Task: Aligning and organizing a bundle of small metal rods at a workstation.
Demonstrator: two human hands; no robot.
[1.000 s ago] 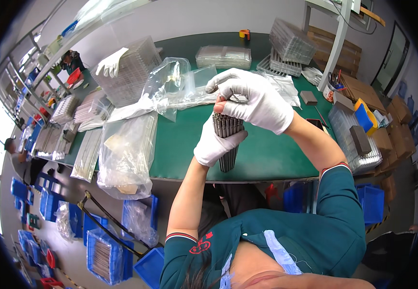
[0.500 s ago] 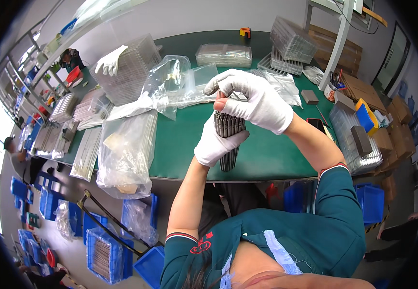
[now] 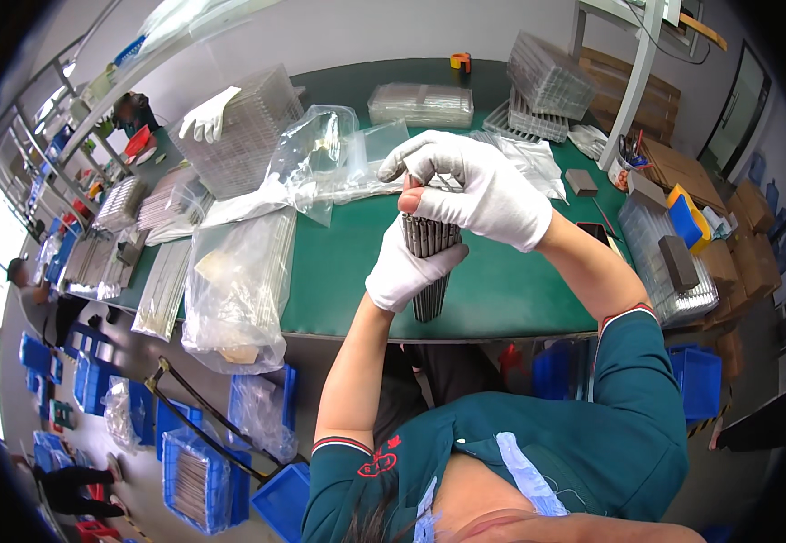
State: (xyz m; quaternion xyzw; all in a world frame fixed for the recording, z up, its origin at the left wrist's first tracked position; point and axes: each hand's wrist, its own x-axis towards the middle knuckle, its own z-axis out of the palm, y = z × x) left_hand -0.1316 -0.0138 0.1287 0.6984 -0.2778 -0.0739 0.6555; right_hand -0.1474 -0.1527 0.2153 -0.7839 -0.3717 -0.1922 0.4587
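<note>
A person in white gloves sits at a green table (image 3: 519, 290), a bundle of thin dark metal rods (image 3: 430, 299) upright in front of them, near the table's front edge. The left hand (image 3: 408, 274) is wrapped around the bundle's side, holding it together. The right hand (image 3: 479, 188) arches over the top ends, its bare thumb tip close to them; whether its fingers pinch a rod cannot be told. To the left lies a filled plastic bag (image 3: 239, 290); a grey block (image 3: 581, 183) sits to the right. If the left hand loosened, the rods could likely fan out or slide down through the grip, and some might roll off the nearby edge. Smooth glove cloth could also let a rod slip, and a push from above might leave the ends uneven.
</note>
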